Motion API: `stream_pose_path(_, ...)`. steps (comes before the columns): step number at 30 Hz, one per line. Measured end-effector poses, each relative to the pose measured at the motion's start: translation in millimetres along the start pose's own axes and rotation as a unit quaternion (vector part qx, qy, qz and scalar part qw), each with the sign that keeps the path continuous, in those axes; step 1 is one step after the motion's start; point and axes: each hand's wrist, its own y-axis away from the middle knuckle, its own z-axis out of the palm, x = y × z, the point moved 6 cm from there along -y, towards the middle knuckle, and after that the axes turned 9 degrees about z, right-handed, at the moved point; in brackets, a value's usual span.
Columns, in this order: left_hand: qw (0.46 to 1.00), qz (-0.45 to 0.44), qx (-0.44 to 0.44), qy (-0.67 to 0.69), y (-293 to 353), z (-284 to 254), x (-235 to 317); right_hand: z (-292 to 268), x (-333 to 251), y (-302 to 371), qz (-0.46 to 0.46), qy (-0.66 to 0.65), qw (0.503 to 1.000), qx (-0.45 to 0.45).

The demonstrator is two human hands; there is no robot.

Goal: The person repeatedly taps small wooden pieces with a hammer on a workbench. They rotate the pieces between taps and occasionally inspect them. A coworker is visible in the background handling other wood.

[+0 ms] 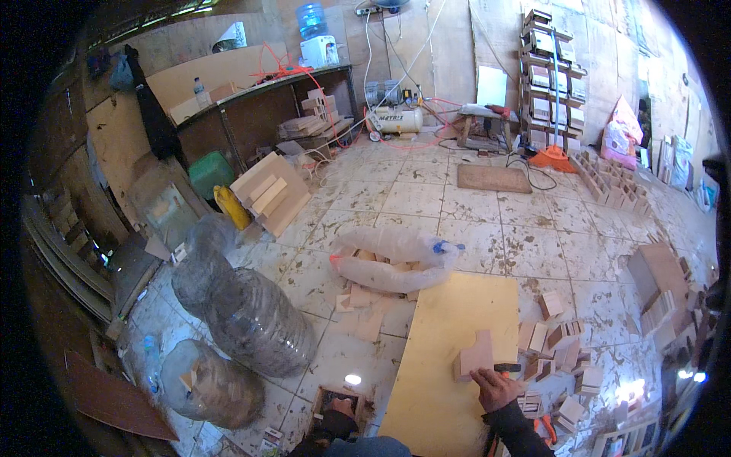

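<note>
A: Where is the right hand (499,390)?

B: At five o'clock in the view, fingers bent, fingertips seeming to touch the lower edge of a pinkish-brown wooden block with a stepped outline (476,354). That block sits on a flat yellow rectangular board (449,312).

A: And the dark thing at the block's four o'clock?

B: A blunt black object (508,367), perhaps a hammer head. The hand covers whatever joins it, so I cannot tell whether the fingers grip it.

A: The left hand (340,408)?

B: Near six o'clock, reaching into a small open wooden box (318,400) on the pale tiled floor (411,199). Its fingers are lost in shadow; closed or holding something, I cannot tell. Both dark sleeves run off the lower edge.

A: What lies around them?

B: At four o'clock, small brown wooden compartment boxes (563,333) overlap, hiding one another, with an orange-handled tool (546,428) partly covered below. Near the centre, a cloudy plastic bag (358,270) half hides some wooden pieces (400,266).
</note>
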Motion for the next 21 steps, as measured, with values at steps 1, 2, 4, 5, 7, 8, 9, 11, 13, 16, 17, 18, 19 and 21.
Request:
stream_pose_path(1, 1.0, -0.01, 0.019, 0.017, -2, 5, -7, 2, -2, -1, -0.008, -0.001, 1.0, -0.014)
stream_pose_path(2, 0.998, -0.021, 0.039, 0.035, -3, 8, -12, 3, -2, -2, 0.005, -0.01, 1.0, -0.013)
stream_pose_path(4, 0.996, -0.034, 0.058, 0.06, -7, 14, -20, 2, -3, -2, 0.005, -0.013, 1.0, -0.002)
stream_pose_path(5, 0.996, -0.035, 0.058, 0.066, -9, 16, -22, 2, -2, -3, 0.016, -0.015, 1.0, 0.002)
stream_pose_path(7, 0.996, -0.016, 0.058, 0.065, -9, 17, -22, 3, -1, -2, 0.021, -0.016, 1.0, -0.001)
stream_pose_path(8, 0.996, 0.003, 0.059, 0.059, -7, 15, -21, 3, 0, -2, 0.025, -0.023, 0.999, -0.001)
stream_pose_path(9, 0.998, 0.007, 0.043, 0.039, -5, 15, -20, 3, 1, -1, 0.027, -0.021, 0.999, 0.004)
stream_pose_path(11, 0.996, 0.009, 0.076, 0.05, 0, 5, -18, 4, 2, 0, 0.03, -0.028, 0.999, 0.004)
stream_pose_path(13, 0.994, 0.003, 0.083, 0.068, 5, -3, -14, 4, 2, 1, 0.029, -0.036, 0.999, 0.018)
stream_pose_path(16, 0.985, 0.014, 0.133, 0.108, 12, -24, -7, 3, 1, 2, 0.03, -0.037, 0.998, 0.042)
stream_pose_path(17, 0.977, 0.032, 0.182, 0.111, 16, -35, -3, 1, 1, 2, 0.031, -0.035, 0.998, 0.052)
stream_pose_path(18, 0.973, 0.026, 0.198, 0.114, 18, -42, -2, 2, 1, 2, 0.038, -0.034, 0.998, 0.036)
stream_pose_path(19, 0.965, 0.037, 0.234, 0.114, 22, -50, 1, 3, 1, 1, 0.045, -0.033, 0.998, 0.019)
stream_pose_path(21, 0.963, 0.0, 0.244, 0.114, 26, -59, -1, 3, 1, 1, 0.054, -0.029, 0.998, 0.003)
